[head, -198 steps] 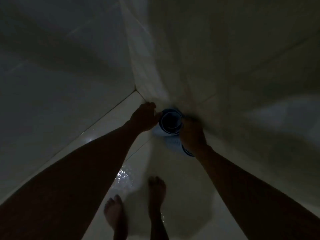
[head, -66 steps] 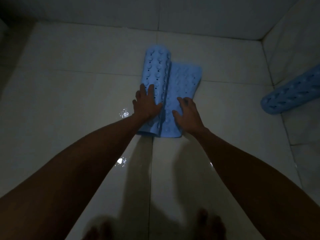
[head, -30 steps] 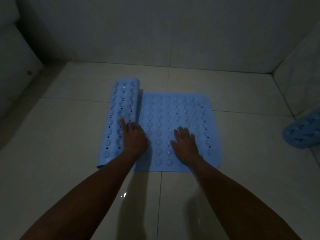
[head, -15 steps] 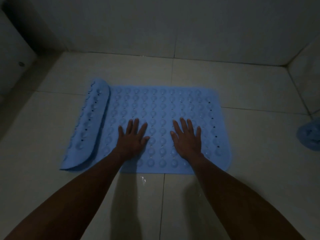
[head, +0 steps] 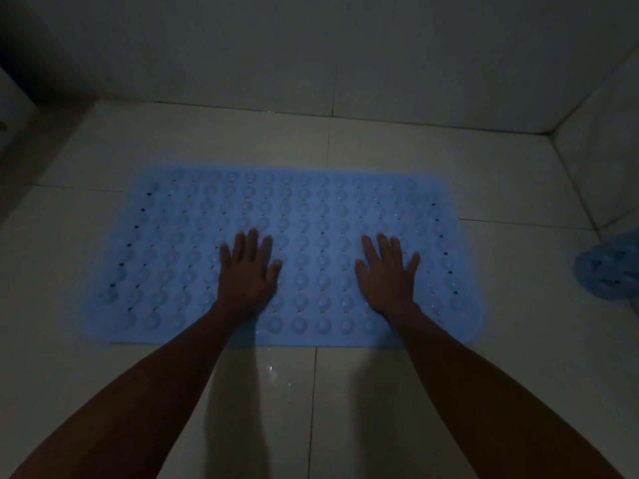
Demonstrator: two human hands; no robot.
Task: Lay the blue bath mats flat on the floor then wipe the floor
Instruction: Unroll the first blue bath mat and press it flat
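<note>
a dim tiled bathroom seen from above, looking down at two bare arms reaching forward. a blue bath mat (head: 311, 209) lies fully unrolled and flat on the tiled floor (head: 311, 409), directly under both hands, its long axis running left to right across the view and its short sides pointing toward the hands' outer sides. its surface is covered in rows of round bumps, with small dark holes along the left and right ends. the left hand (head: 247, 274) rests palm down on the mat left of centre, fingers spread and pointing away from the body, gripping nothing. the right hand (head: 387, 273) rests the same way right of centre, fingers splayed, flat and empty. the two hands are well apart, with a bare strip of mat between them. both forearms stretch straight back toward the bottom corners. a few wet glints sit on the floor just behind the mat's near edge, between the arms. far off to the right of the right hand, at the frame edge near the side wall (head: 601, 160), a second blue mat (head: 608, 271) is bunched up, not laid out. half a second ago the left end of the mat beyond the left hand was still a roll; now it is flat, and the hands sit wider apart than before.
</note>
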